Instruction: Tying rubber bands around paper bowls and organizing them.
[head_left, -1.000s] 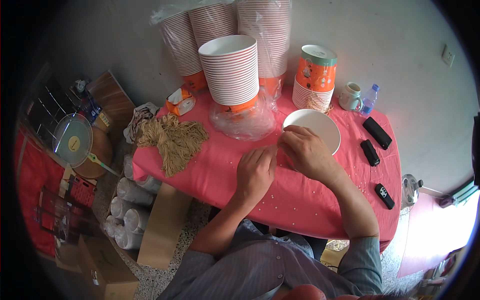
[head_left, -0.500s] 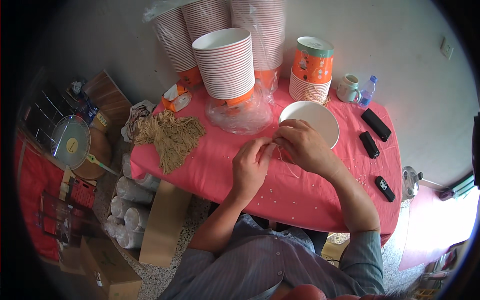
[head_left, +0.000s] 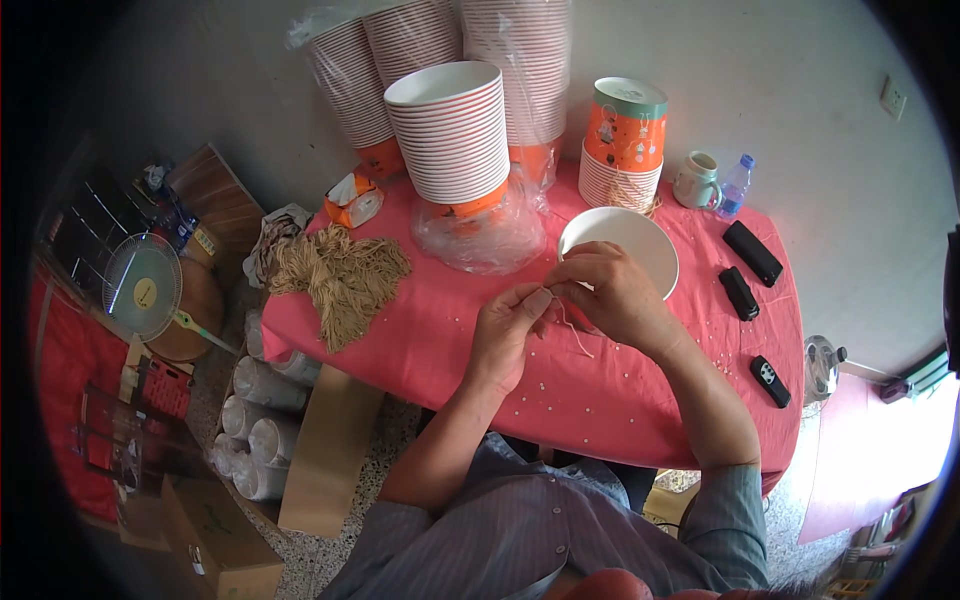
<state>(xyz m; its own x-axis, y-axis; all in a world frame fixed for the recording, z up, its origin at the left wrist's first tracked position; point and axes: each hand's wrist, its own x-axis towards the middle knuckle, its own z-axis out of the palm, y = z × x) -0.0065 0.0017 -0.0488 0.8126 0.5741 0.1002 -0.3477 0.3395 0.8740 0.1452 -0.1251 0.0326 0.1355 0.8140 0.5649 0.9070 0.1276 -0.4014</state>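
My left hand (head_left: 508, 328) and my right hand (head_left: 610, 290) meet over the pink tablecloth (head_left: 420, 330), both pinching a thin tan string (head_left: 572, 330) that hangs below the fingers. Just behind my right hand stands a white paper bowl (head_left: 640, 240), partly hidden by the hand. A loose pile of tan strings (head_left: 340, 275) lies at the table's left end, well away from my left hand.
A stack of white paper bowls (head_left: 450, 130) on clear plastic wrap (head_left: 485, 235), wrapped bowl stacks (head_left: 400, 50), an orange lidded tub (head_left: 622, 135), a mug (head_left: 697, 180), a small bottle (head_left: 734, 187), three black remotes (head_left: 752, 253), a fan (head_left: 142, 288) and rolls (head_left: 255, 440) on the floor.
Both hands have lifted slightly off the cloth and drawn together at the bowl's near rim, with the string now hanging from the fingers.
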